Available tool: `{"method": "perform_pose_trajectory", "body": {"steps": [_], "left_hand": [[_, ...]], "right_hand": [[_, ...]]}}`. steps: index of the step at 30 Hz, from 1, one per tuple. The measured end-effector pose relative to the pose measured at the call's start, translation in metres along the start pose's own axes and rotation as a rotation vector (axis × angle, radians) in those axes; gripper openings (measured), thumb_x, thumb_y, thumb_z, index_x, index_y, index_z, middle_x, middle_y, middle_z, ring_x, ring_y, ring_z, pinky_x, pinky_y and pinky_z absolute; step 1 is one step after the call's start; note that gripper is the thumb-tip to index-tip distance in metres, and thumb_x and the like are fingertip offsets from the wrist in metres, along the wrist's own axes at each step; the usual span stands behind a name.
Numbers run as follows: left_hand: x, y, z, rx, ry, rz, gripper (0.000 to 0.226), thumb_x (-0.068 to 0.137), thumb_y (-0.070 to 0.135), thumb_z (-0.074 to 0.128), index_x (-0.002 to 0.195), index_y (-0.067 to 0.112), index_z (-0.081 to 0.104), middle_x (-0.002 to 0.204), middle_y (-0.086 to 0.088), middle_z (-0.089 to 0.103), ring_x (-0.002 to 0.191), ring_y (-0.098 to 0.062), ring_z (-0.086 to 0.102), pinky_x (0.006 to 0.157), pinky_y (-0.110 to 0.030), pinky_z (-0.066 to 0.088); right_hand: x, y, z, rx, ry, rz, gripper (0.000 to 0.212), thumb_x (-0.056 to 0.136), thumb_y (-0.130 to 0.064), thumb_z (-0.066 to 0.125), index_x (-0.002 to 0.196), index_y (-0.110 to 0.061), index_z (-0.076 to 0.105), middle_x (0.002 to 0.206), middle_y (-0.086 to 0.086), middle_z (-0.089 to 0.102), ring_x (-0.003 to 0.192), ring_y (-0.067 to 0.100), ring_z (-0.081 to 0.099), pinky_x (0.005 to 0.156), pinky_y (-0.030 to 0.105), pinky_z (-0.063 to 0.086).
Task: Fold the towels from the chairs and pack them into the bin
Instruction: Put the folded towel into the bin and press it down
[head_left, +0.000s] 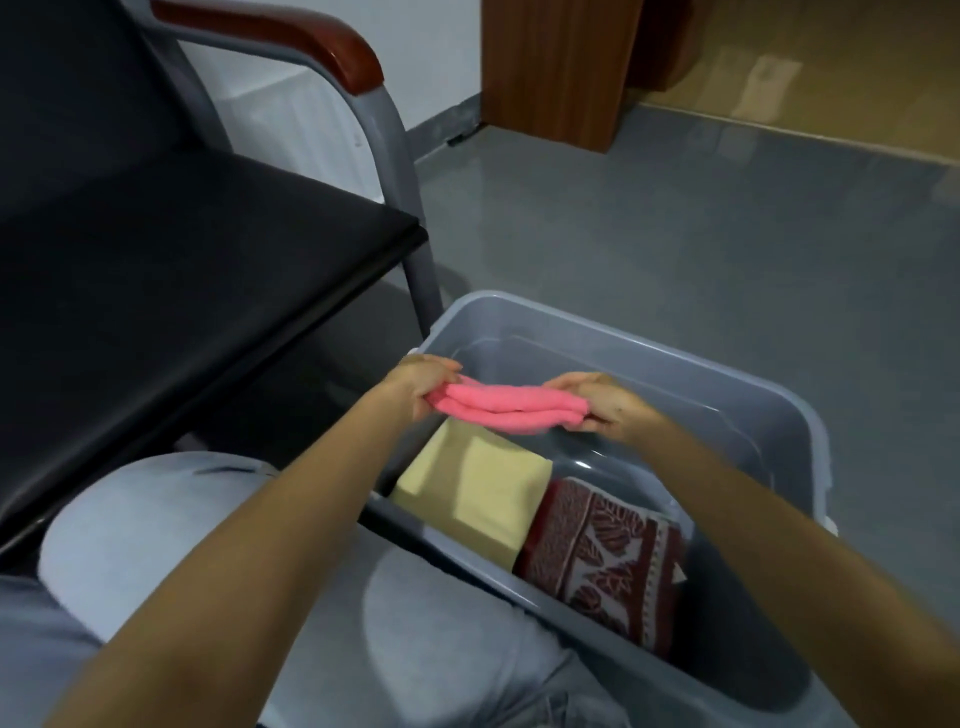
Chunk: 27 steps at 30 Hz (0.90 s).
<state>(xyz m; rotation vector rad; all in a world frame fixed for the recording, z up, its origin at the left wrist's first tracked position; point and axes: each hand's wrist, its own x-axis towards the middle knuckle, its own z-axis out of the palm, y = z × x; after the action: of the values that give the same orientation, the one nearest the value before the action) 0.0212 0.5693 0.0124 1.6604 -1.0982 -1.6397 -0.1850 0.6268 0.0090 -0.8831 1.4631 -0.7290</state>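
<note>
PACKING STAGE: A folded pink towel (511, 408) is held over the grey bin (810, 415) by both hands, one at each short end. The left hand (423, 384) is seen w/ fingers curled round the towel's left end. The right hand (605, 402) is clamped on the right end, thumb on top.

Both forearms are stretched fwd & slightly down from the bottom corners of the shot, wrists roughly level. The towel is thus kept flat btwn them, above the bin's open middle & clear of everything below.

Two folded towels are already laid in the near part of the bin: a pale yellow towel (472, 483) on the left & a red patterned towel (602, 556) just beside it on the right, edges apparently touching.

The step in hand is judged to be the placing of a third towel, i.e. folding done on this one, packing under way. The next move, it is reckoned, calls for the bundle to be lowered past the rim & set down in the far half, beyond the two towels. The layers would need to be kept together until release, as a one-sided let-go could let the fold spring open.

A black chair seat (182, 291) is seen at left. Whether more towels are left to be folded can't be told.
</note>
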Motion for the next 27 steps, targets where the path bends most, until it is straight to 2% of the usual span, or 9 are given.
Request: {"method": "perform_pose_trajectory", "body": {"steps": [5,7,9,12,16,20,22,25,27], "left_hand": [[0.008,-0.032,-0.007,0.41,0.047,0.086,0.026,0.086,-0.011,0.052,0.099,0.008,0.064,0.071,-0.011,0.056,0.038,0.0,0.053,0.038,-0.014,0.041],[0.013,-0.051,-0.008,0.69,0.01,0.047,0.025,0.091,0.002,0.051,0.113,0.001,0.063,0.101,-0.02,0.066,0.085,-0.015,0.07,0.074,-0.026,0.056],[0.018,-0.072,-0.011,1.11,-0.006,-0.013,0.034,0.095,0.011,0.045,0.126,0.006,0.058,0.131,-0.014,0.056,0.122,-0.027,0.054,0.103,-0.031,0.042],[0.018,-0.09,-0.019,1.328,-0.114,-0.122,0.035,0.093,0.004,0.045,0.126,0.005,0.057,0.132,-0.012,0.056,0.122,-0.026,0.053,0.1,-0.03,0.042],[0.014,-0.091,-0.024,1.278,-0.137,-0.194,0.04,0.092,0.006,0.05,0.131,0.004,0.045,0.129,-0.018,0.054,0.115,-0.031,0.057,0.091,-0.036,0.049],[0.012,-0.094,-0.022,1.303,-0.138,-0.226,0.057,0.091,0.009,0.051,0.14,0.004,0.022,0.139,-0.021,0.04,0.126,-0.035,0.045,0.105,-0.044,0.039],[0.008,-0.09,-0.018,1.292,-0.112,-0.258,0.053,0.093,0.009,0.047,0.139,-0.001,0.023,0.137,-0.021,0.042,0.125,-0.034,0.046,0.105,-0.04,0.039],[0.008,-0.08,-0.015,1.077,-0.132,-0.308,0.03,0.096,0.027,0.048,0.111,0.001,0.051,0.106,-0.012,0.056,0.102,-0.029,0.057,0.093,-0.036,0.044],[0.015,-0.071,-0.014,0.688,-0.07,-0.374,0.03,0.095,0.032,0.05,0.083,0.005,0.052,0.083,-0.008,0.052,0.077,-0.022,0.051,0.084,-0.035,0.044]], "right_hand": [[0.006,0.05,0.028,-0.018,0.051,-0.03,0.029,0.089,0.011,0.041,0.093,-0.01,0.06,0.064,0.004,0.052,0.045,0.01,0.052,0.033,0.018,0.045],[0.01,0.087,0.047,-0.093,-0.002,0.043,0.031,0.091,0.009,0.04,0.089,-0.017,0.057,0.067,0.001,0.053,0.046,0.006,0.052,0.037,0.017,0.045],[0.011,0.119,0.065,-0.19,-0.109,0.157,0.037,0.089,0.011,0.038,0.105,-0.019,0.052,0.067,0.003,0.047,0.044,0.007,0.047,0.033,0.014,0.038],[0.009,0.145,0.076,-0.2,-0.182,0.223,0.058,0.085,0.015,0.046,0.136,-0.012,0.038,0.056,0.002,0.041,0.038,0.005,0.036,0.031,0.012,0.025],[0.008,0.142,0.072,-0.107,-0.178,0.255,0.069,0.085,0.008,0.057,0.141,-0.019,0.026,0.067,0.006,0.039,0.048,0.01,0.033,0.03,0.012,0.025],[0.009,0.145,0.073,-0.291,-0.173,0.251,0.083,0.081,0.008,0.062,0.147,-0.02,0.018,0.071,0.004,0.04,0.039,0.005,0.042,0.03,0.014,0.029],[0.011,0.147,0.075,-0.317,-0.118,0.264,0.085,0.079,0.007,0.061,0.147,-0.02,0.017,0.077,0.005,0.041,0.041,0.008,0.044,0.029,0.015,0.029],[0.018,0.14,0.079,0.023,0.002,0.293,0.052,0.084,0.008,0.05,0.127,-0.018,0.034,0.078,0.006,0.045,0.038,0.01,0.047,0.028,0.013,0.032],[0.024,0.12,0.074,0.283,0.07,0.304,0.027,0.088,0.006,0.048,0.098,-0.019,0.043,0.068,0.005,0.046,0.031,0.006,0.046,0.032,0.014,0.039]]}}
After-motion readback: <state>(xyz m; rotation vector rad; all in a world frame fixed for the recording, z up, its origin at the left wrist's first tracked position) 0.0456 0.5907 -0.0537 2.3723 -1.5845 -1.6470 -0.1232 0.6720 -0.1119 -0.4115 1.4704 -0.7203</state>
